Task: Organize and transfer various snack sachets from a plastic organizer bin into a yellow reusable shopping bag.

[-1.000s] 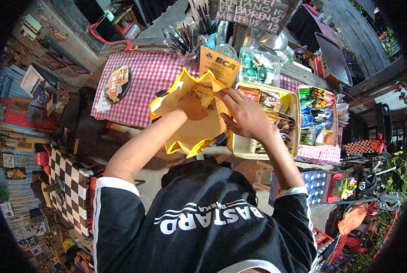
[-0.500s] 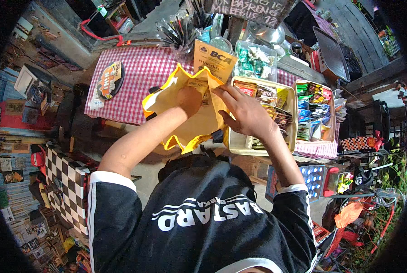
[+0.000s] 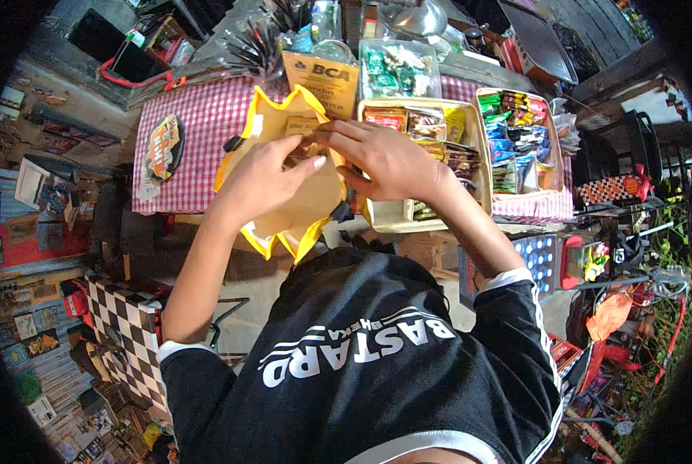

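Note:
A cloth bag (image 3: 303,203) with a yellow edge and cream inside gapes on the table in front of me. Brown sachets (image 3: 302,125) stand in it against the far inner wall. My left hand (image 3: 267,176) is over the bag's mouth, thumb and fingers closed around a small brown packet, partly hidden. Coming across the bag's right edge, my right hand (image 3: 384,158) lays its stretched fingers by the left fingertips, its thumb apart. Just right of it is a cream basket (image 3: 485,179) holding rows of drink sachets.
A second basket (image 3: 556,147) of colourful sachets stands further right. Behind the bag are a yellow printed card (image 3: 322,81), a clear tub (image 3: 402,66) and bundled black straws (image 3: 254,50). A round sign (image 3: 164,151) lies on the red checked tablecloth (image 3: 203,116) at left.
My left hand has come back from deep in the bag, now with a brown packet. My right hand has moved left to meet it. The view has shifted slightly.

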A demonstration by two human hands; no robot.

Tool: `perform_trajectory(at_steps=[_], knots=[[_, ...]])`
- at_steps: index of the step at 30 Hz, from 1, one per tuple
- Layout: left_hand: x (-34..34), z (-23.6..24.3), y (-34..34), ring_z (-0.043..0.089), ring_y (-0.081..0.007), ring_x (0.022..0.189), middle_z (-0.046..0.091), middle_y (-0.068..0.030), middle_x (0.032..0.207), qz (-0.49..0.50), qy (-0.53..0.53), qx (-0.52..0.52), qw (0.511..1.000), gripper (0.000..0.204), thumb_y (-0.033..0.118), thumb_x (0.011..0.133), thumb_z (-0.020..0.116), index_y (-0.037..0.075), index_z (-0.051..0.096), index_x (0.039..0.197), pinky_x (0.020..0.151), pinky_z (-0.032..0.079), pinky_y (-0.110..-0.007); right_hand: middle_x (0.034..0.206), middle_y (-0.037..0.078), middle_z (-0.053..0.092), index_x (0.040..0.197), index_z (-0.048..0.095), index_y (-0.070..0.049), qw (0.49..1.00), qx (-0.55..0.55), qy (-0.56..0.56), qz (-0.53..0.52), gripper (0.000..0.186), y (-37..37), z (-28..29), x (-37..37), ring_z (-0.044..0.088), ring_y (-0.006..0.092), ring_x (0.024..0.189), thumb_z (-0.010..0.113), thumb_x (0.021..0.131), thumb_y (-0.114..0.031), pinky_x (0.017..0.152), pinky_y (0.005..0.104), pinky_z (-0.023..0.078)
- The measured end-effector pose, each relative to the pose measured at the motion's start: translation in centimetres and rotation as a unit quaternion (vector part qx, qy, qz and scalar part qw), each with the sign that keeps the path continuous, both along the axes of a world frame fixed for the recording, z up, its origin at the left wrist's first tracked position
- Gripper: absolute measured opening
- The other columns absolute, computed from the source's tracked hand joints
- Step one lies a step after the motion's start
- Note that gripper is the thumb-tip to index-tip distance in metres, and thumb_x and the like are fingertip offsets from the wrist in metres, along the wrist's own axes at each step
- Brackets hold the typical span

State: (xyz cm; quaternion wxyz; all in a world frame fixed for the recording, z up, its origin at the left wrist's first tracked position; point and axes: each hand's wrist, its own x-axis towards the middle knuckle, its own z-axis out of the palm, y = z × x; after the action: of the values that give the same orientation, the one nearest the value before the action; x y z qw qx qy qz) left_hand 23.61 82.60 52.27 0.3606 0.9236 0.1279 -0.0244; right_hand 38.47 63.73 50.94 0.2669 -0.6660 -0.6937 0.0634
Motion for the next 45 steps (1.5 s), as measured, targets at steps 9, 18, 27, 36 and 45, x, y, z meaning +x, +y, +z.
perform_trajectory(at_steps=[9, 18, 27, 36, 45], knots=[[-3.4, -2.8, 6.0, 0.063, -0.0380, 0.112, 0.064, -0.0241, 0.119, 0.217, -0.113, 0.240, 0.940, 0.054, 0.021, 0.086, 0.076, -0.002, 0.057, 0.131, 0.097, 0.049, -0.044, 0.118, 0.019, 0.053, 0.136, 0.047, -0.001, 0.990, 0.113, -0.040, -0.079, 0.058, 0.8, -1.2, 0.3, 0.058, 0.0378, 0.111, 0.067, 0.083, -0.011, 0.092, 0.0459, 0.050], [-2.0, -2.9, 7.2, 0.069, -0.0418, 0.095, 0.071, -0.0272, 0.100, 0.249, -0.063, 0.137, 0.957, 0.029, 0.017, 0.094, 0.065, -0.004, 0.066, 0.115, 0.081, 0.051, -0.047, 0.113, 0.024, 0.061, 0.127, 0.057, 0.005, 0.978, 0.037, 0.088, -0.183, 0.042, 1.9, -4.4, 2.0, 0.062, 0.0424, 0.105, 0.066, 0.087, -0.007, 0.088, 0.0460, 0.052], [-1.0, -3.2, 11.2, 0.065, -0.0450, 0.106, 0.068, -0.0286, 0.110, 0.208, -0.030, 0.160, 0.964, 0.033, 0.017, 0.092, 0.067, -0.004, 0.063, 0.117, 0.089, 0.050, -0.049, 0.111, 0.024, 0.061, 0.125, 0.058, 0.005, 0.975, 0.079, 0.113, -0.174, 0.038, 4.7, -4.4, 1.4, 0.062, 0.0444, 0.103, 0.064, 0.091, -0.012, 0.089, 0.0478, 0.052], [-2.8, -3.1, 8.4, 0.062, -0.0372, 0.116, 0.062, -0.0223, 0.126, 0.181, -0.063, 0.125, 0.973, 0.055, 0.019, 0.086, 0.078, -0.001, 0.055, 0.131, 0.099, 0.048, -0.043, 0.121, 0.021, 0.059, 0.134, 0.054, -0.001, 0.980, 0.029, 0.120, -0.156, 0.053, 1.7, -3.8, 1.0, 0.061, 0.0391, 0.113, 0.066, 0.095, -0.034, 0.093, 0.0441, 0.051], [-3.2, -2.5, 6.8, 0.056, -0.0372, 0.125, 0.058, -0.0213, 0.131, 0.170, -0.076, 0.158, 0.970, 0.062, 0.015, 0.084, 0.079, -0.002, 0.050, 0.136, 0.107, 0.044, -0.042, 0.131, 0.020, 0.058, 0.137, 0.053, -0.001, 0.977, -0.035, 0.098, -0.184, 0.051, -1.0, -6.0, 3.2, 0.063, 0.0352, 0.115, 0.067, 0.095, -0.027, 0.097, 0.0426, 0.052]])
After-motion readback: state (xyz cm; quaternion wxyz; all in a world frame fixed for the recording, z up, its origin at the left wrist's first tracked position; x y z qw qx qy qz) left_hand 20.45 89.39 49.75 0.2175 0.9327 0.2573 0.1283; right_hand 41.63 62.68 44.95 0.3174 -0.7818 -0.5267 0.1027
